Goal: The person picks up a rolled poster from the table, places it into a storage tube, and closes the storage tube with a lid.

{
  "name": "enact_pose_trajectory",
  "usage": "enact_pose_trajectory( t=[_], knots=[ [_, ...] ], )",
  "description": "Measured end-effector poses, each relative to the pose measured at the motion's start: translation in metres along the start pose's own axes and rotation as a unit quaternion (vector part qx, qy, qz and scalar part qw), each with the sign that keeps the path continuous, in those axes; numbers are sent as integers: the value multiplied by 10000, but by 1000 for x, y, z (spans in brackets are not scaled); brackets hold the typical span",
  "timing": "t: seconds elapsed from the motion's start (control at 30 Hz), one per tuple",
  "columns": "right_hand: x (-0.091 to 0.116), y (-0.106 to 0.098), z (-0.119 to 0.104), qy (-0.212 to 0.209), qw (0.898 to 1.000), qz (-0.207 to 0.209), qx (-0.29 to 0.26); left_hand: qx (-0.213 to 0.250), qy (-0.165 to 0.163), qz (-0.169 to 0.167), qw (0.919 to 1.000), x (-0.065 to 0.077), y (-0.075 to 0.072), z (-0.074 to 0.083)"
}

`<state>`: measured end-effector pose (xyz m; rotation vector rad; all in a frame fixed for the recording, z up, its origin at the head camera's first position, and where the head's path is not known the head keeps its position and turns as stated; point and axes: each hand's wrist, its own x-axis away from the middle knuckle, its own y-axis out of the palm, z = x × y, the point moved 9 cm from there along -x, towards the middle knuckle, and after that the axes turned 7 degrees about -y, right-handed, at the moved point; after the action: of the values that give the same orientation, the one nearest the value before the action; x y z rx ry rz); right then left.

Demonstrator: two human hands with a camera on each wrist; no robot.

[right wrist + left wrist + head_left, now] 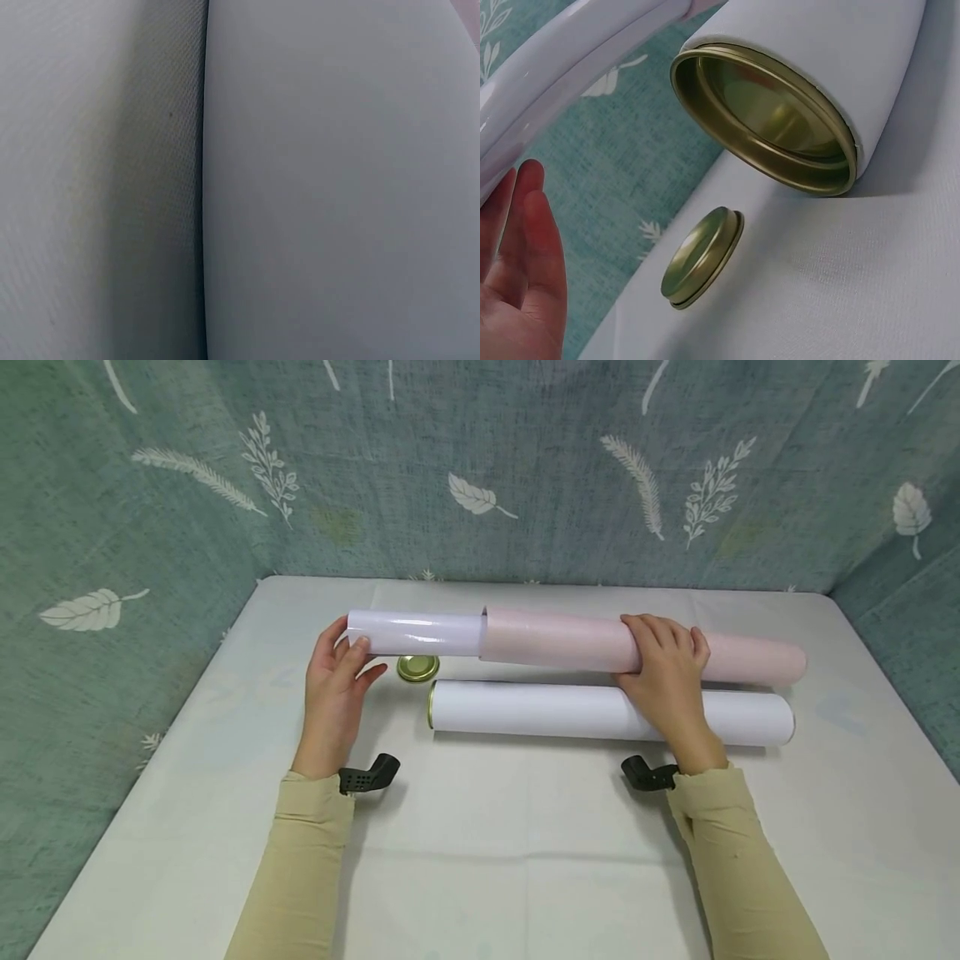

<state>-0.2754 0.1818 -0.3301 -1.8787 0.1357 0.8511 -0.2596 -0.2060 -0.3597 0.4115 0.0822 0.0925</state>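
My left hand (330,706) holds the left end of a glossy white roll (423,633), thumb on the near side and fingers behind. The roll's right part is hidden inside a longer pink rolled sheet (558,639). From above, my right hand (667,681) grips the pink sheet right of its middle. In front of both lies a white cardboard tube (525,708), with a gold metal rim (761,169) at its left end. A round gold lid (417,667) rests on the table just beyond that end. The right wrist view shows mostly the tube's side (337,187).
A white cloth covers the table (487,860). Green fabric walls (525,468) with white leaf prints stand behind it and on both sides. Black camera mounts (369,774) are strapped to both wrists, the right one close to the tube's near side.
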Motion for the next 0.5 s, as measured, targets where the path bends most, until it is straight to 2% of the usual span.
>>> enact_pose_trajectory(
  t=[0.5],
  knots=[
    [3, 1, -6, -144, 9998, 113, 75, -67, -11, 19, 10000, 1, 3, 7]
  ],
)
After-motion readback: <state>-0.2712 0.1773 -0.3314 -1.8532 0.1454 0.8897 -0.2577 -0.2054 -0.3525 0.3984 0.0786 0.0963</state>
